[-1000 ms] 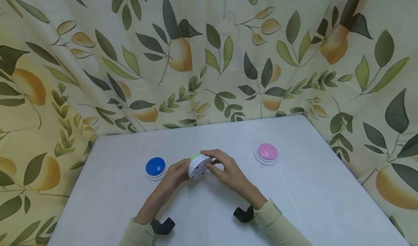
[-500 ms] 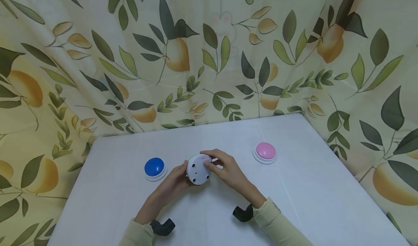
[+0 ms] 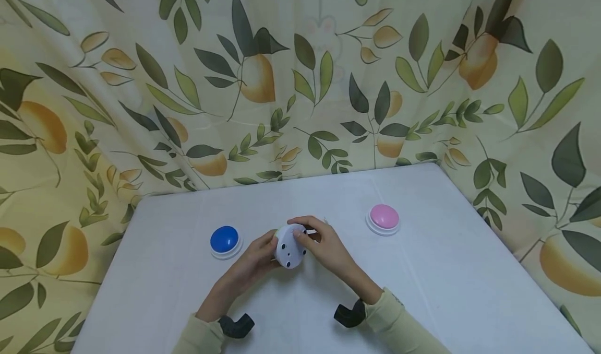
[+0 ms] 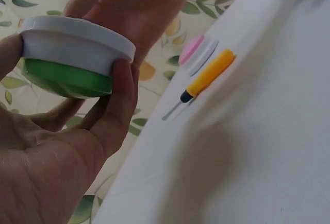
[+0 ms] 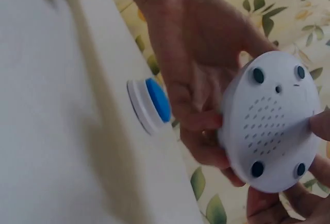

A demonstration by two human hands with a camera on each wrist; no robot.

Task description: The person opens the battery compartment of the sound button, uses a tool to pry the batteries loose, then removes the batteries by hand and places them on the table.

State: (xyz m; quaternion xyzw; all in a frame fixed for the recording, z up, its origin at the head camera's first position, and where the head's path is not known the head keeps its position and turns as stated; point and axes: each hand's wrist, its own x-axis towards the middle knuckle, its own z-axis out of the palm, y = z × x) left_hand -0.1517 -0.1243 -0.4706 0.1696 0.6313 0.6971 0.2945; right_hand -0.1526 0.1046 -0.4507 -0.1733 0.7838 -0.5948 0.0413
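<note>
A round push button [image 3: 288,249] with a white base and green dome is held between both hands, its underside turned toward the head camera. My left hand [image 3: 253,260] grips its rim from the left, fingers curled around the side. From the right, my right hand [image 3: 331,247] pinches it, thumb on the underside and fingers at the upper edge. In the right wrist view the white base [image 5: 265,126] shows dark round feet, speaker holes and a small screw hole. The green dome [image 4: 69,77] points downward in the left wrist view.
A blue button [image 3: 224,240] stands left of the hands and a pink button [image 3: 384,217] at the right, both on the white table [image 3: 451,291]. A yellow-handled screwdriver [image 4: 209,74] lies on the table, mostly hidden behind my right hand in the head view. A patterned curtain [image 3: 300,82] hangs behind.
The held button has turned from nearly edge-on, with green showing at its top, to underside facing the head camera, then slightly rightward. Both hands keep hold of it.
</note>
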